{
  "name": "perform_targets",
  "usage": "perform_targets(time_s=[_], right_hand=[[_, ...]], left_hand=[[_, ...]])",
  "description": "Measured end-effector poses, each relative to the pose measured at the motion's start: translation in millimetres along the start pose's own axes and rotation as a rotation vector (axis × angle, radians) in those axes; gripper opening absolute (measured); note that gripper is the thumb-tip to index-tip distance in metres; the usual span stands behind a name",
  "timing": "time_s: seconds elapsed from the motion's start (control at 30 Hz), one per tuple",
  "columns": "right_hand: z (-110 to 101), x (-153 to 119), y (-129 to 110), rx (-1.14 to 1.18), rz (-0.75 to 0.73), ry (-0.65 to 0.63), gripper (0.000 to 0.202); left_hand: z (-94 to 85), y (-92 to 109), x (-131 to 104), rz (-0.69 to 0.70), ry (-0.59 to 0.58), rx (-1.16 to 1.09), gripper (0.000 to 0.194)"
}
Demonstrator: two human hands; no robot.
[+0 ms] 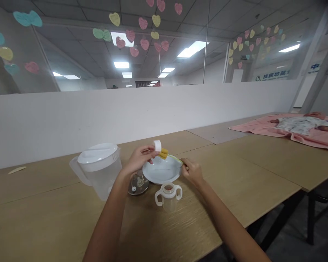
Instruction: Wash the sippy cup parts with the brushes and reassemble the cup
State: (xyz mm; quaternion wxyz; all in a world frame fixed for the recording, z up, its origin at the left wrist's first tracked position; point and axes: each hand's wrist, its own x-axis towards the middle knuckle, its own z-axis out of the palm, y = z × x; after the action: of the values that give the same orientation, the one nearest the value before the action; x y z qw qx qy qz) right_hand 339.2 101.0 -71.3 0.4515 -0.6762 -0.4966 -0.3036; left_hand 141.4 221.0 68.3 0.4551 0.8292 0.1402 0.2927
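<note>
Hands: left (139, 158) grips white cap (157, 145) | right (191, 171) pinches brush handle (175, 158) (labels unreadable)

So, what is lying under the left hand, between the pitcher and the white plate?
Under the left hand a round dark lid-like object lies on the table, beside the clear pitcher and white plate. The wrist covers its left part, so its details are unclear.

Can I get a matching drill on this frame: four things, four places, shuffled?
Things:
1. pitcher
2. plate
3. two-handled cup
4. pink blanket

Places:
a. far right of the table
b. nearest the camera, below the plate
c. left of the left hand
d. between the two hands

Pairs: 1-c, 2-d, 3-b, 4-a
</note>
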Motion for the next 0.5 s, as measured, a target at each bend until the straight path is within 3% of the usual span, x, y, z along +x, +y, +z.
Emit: perform_targets(time_s=[0.07,0.13,0.3,0.43,0.5], right_hand=[[1,-2,-4,0.01,-0.033,-0.005,0.03],[1,-4,-8,0.036,-0.037,0.003,0.03],[4,-6,-11,0.038,-0.056,0.001,0.03],[7,-7,-9,0.045,-0.057,0.001,0.028],[7,-7,-9,0.065,-0.103,-0.01,0.026]], left_hand=[[-6.9,14,-8,0.022,0.088,-0.04,0.038],[-10.0,18,-12,0.001,0.098,0.066,0.037],[-6.4,6,-9,-0.068,-0.022,0.29,0.034],[-1.8,4,-7,-0.074,-0.122,0.167,0.037],[-1.9,2,-5,-0.055,-0.114,0.144,0.038]])
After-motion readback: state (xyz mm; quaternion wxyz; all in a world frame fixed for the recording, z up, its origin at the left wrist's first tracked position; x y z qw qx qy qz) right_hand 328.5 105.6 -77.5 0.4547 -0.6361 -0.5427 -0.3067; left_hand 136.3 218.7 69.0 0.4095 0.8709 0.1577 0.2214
